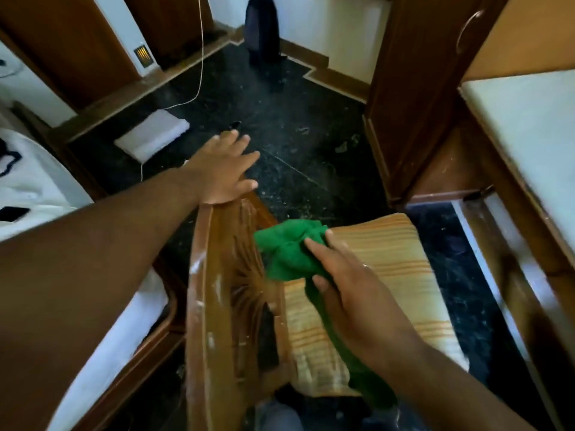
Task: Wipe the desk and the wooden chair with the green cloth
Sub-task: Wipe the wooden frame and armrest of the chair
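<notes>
The wooden chair (214,293) stands low in the middle, its carved, dusty backrest toward me and a striped orange cushion (392,262) on its seat. My right hand (351,293) grips the bunched green cloth (289,250), pressing it against the inner face of the backrest; a tail of cloth hangs down under my wrist. My left hand (224,169) rests flat, fingers spread, on the top far corner of the backrest. The desk (529,126) with a pale top runs along the right edge.
A bed with white sheets (37,188) lies at the left with a dark phone (14,213) on it. On the dark speckled floor sit a white folded item (152,135) with a white cable, and a dark fan heater (261,29). A wooden wardrobe (413,88) stands right.
</notes>
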Available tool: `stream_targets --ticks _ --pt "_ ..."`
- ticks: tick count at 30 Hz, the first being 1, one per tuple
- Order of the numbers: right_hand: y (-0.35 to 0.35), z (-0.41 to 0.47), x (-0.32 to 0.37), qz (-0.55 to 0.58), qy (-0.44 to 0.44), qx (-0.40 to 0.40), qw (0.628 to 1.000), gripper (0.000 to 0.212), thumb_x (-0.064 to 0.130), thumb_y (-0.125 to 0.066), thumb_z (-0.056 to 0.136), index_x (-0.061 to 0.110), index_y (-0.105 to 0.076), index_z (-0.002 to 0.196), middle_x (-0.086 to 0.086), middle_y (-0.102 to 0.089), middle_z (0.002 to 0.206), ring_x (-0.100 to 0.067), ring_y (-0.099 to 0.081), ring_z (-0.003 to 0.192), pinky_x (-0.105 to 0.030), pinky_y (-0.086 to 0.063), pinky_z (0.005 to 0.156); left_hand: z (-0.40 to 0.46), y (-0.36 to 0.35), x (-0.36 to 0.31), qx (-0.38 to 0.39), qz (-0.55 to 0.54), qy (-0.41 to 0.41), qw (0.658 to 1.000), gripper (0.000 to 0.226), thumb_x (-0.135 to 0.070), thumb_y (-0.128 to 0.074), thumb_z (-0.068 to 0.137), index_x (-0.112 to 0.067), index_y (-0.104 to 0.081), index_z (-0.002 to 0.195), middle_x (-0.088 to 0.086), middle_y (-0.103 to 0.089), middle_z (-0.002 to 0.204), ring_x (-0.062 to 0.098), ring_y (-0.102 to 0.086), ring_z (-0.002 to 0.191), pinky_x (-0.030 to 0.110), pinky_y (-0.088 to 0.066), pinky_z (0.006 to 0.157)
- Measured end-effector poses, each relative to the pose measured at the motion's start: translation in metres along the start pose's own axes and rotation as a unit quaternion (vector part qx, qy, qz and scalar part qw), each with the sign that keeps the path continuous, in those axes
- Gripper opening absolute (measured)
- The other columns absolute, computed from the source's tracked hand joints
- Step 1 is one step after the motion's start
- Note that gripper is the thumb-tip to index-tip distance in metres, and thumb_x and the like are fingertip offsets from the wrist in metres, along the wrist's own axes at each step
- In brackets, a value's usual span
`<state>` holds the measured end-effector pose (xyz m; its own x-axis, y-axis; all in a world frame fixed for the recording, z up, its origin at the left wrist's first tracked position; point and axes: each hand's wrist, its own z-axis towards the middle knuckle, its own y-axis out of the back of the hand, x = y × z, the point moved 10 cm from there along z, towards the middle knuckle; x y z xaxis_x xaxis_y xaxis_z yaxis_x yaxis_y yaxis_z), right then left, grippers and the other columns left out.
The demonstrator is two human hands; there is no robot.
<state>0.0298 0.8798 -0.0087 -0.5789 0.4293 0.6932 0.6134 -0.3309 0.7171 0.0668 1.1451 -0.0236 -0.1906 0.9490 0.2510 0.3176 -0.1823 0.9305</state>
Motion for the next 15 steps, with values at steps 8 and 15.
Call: stream_targets --ticks 8,15 --pt "-0.153 0.013 0.117 0.016 -0.013 0.112 0.994 0.071 0.050 -0.037 0.098 0.042 0.011 0.150 0.008 0.028 0.159 -0.013 0.020 0.142 -0.034 -0.015 0.113 0.013 -0.017 0.012 -0.115 -0.151 -0.086 0.978 0.061 -0.052 -0.026 0.101 -0.025 -0.025 0.156 0.014 -0.017 0.166 0.034 -0.002 0.154 0.054 -0.001 0.122" --pt "-0.152 0.084 0.137 -0.177 -0.051 0.024 0.983 0.070 0.022 -0.034 0.099 0.010 0.009 0.154 -0.026 0.022 0.157 -0.042 0.013 0.147 -0.046 -0.005 0.119 0.017 -0.021 0.022 -0.126 -0.151 -0.073 0.978 0.057 -0.047 -0.028 0.103 -0.024 -0.028 0.155 0.012 -0.027 0.163 0.033 -0.010 0.154 0.055 -0.003 0.121"
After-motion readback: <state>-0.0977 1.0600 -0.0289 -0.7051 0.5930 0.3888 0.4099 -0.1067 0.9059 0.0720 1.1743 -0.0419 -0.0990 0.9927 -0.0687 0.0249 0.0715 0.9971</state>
